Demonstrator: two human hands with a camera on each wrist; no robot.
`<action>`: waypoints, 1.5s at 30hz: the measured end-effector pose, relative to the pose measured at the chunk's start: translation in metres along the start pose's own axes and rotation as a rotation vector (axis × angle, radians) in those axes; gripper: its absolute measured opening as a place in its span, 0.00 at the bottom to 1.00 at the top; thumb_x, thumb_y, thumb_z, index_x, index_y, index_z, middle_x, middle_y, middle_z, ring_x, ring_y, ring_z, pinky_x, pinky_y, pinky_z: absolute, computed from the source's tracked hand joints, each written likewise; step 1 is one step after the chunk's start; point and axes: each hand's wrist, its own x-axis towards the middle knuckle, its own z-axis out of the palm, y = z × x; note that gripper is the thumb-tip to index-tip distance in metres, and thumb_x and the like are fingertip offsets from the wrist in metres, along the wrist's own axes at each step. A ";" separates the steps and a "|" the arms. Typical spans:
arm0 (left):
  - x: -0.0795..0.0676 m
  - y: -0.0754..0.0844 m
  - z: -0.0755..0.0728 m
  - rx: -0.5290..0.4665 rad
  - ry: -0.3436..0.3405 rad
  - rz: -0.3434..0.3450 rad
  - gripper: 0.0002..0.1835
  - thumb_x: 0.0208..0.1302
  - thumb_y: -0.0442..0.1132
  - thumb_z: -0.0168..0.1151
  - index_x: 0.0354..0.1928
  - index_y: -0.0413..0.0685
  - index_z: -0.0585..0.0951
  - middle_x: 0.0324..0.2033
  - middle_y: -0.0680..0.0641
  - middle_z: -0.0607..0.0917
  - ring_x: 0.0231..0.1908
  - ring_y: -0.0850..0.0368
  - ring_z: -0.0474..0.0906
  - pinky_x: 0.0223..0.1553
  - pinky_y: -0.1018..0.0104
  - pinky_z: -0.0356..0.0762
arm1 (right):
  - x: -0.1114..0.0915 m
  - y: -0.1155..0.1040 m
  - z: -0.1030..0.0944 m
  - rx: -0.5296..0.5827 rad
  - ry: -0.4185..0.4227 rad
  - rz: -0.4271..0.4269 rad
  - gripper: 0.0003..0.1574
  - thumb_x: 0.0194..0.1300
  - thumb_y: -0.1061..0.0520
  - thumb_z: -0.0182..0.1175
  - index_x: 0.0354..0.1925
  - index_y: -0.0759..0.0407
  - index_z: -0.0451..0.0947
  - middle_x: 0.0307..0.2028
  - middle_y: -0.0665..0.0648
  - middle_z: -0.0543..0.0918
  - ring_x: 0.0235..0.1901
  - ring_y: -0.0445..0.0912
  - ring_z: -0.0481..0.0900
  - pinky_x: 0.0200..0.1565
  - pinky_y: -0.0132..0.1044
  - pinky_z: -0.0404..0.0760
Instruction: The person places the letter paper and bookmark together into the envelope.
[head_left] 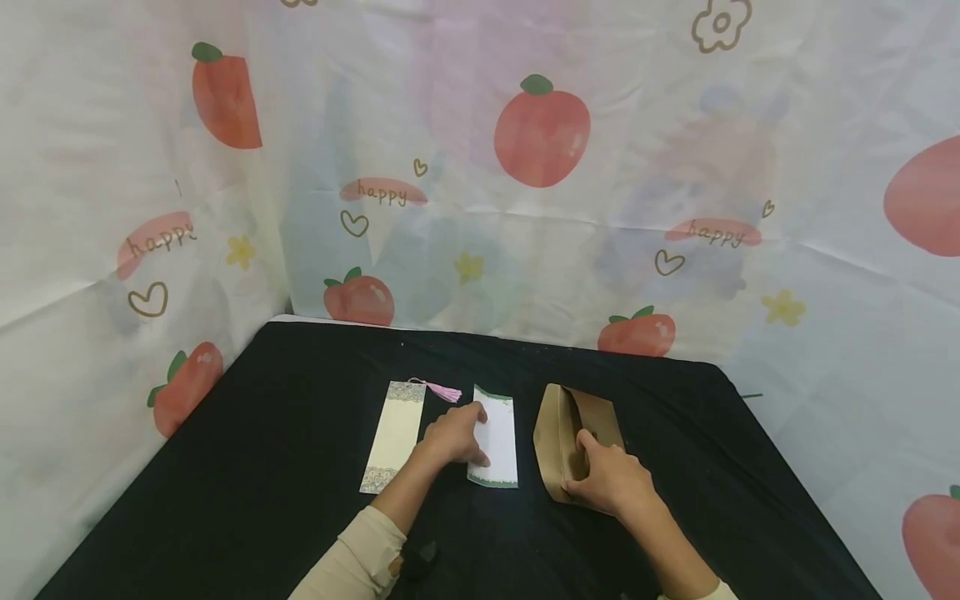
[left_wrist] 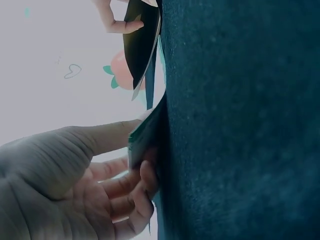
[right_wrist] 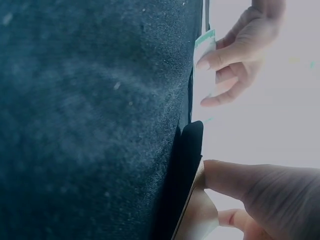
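A white paper card (head_left: 500, 437) with green borders lies in the middle of the black cloth. My left hand (head_left: 453, 437) pinches its left edge, which curls up off the cloth between thumb and fingers in the left wrist view. To the right is a gold-brown envelope (head_left: 551, 421) with its flap opened toward the card. My right hand (head_left: 617, 482) holds the envelope at its mouth, the fingers at the pocket opening and the thumb near the lower flap. In the right wrist view the thumb (right_wrist: 227, 177) presses on the envelope's edge.
A cream bookmark (head_left: 397, 429) with patterned ends and a pink tassel (head_left: 446, 392) lies left of the card, partly behind my left hand. Black cloth (head_left: 225, 467) covers the table. A printed curtain (head_left: 465, 108) surrounds the back and sides.
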 end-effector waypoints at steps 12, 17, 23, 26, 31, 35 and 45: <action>0.000 -0.001 -0.007 -0.098 -0.089 0.163 0.35 0.45 0.20 0.75 0.59 0.43 0.79 0.57 0.38 0.81 0.47 0.45 0.77 0.46 0.52 0.78 | 0.000 0.000 0.000 0.006 0.000 0.002 0.42 0.54 0.45 0.79 0.60 0.58 0.73 0.29 0.58 0.77 0.29 0.54 0.77 0.28 0.52 0.76; 0.002 -0.002 -0.007 -0.093 -0.135 0.161 0.34 0.46 0.20 0.73 0.60 0.41 0.82 0.58 0.36 0.81 0.48 0.45 0.77 0.46 0.53 0.79 | 0.000 0.001 0.001 0.005 -0.001 0.006 0.43 0.54 0.44 0.79 0.61 0.58 0.73 0.31 0.59 0.78 0.30 0.55 0.77 0.29 0.53 0.76; 0.003 -0.003 -0.010 -0.161 -0.113 0.167 0.25 0.53 0.28 0.77 0.56 0.38 0.86 0.57 0.35 0.83 0.56 0.44 0.78 0.56 0.50 0.77 | -0.001 0.001 0.001 0.008 -0.005 0.011 0.44 0.54 0.44 0.80 0.62 0.58 0.72 0.31 0.59 0.79 0.30 0.54 0.77 0.29 0.53 0.77; 0.004 -0.003 -0.011 -0.222 -0.098 0.191 0.21 0.58 0.29 0.74 0.55 0.37 0.86 0.56 0.36 0.83 0.55 0.45 0.78 0.55 0.51 0.78 | 0.000 0.001 0.001 0.009 -0.003 0.005 0.44 0.54 0.44 0.80 0.62 0.59 0.72 0.31 0.59 0.79 0.29 0.54 0.77 0.29 0.52 0.76; 0.005 -0.003 -0.014 -0.288 -0.092 0.207 0.19 0.60 0.26 0.69 0.54 0.37 0.87 0.55 0.37 0.84 0.48 0.48 0.77 0.47 0.56 0.79 | -0.001 0.000 0.000 0.006 -0.007 0.002 0.44 0.55 0.44 0.79 0.63 0.59 0.72 0.31 0.58 0.79 0.30 0.54 0.77 0.29 0.52 0.76; 0.005 -0.003 -0.015 -0.346 -0.095 0.204 0.19 0.59 0.23 0.68 0.54 0.38 0.87 0.55 0.37 0.83 0.46 0.48 0.77 0.46 0.55 0.81 | -0.002 -0.001 -0.001 0.012 -0.005 0.002 0.44 0.55 0.44 0.79 0.63 0.59 0.72 0.31 0.58 0.78 0.29 0.53 0.77 0.29 0.51 0.76; 0.005 0.000 -0.008 -0.414 -0.039 0.196 0.21 0.58 0.23 0.71 0.54 0.39 0.85 0.41 0.42 0.82 0.38 0.50 0.79 0.40 0.56 0.83 | -0.002 0.000 0.000 0.006 -0.003 0.003 0.43 0.56 0.44 0.79 0.63 0.58 0.72 0.31 0.58 0.78 0.30 0.53 0.77 0.28 0.51 0.75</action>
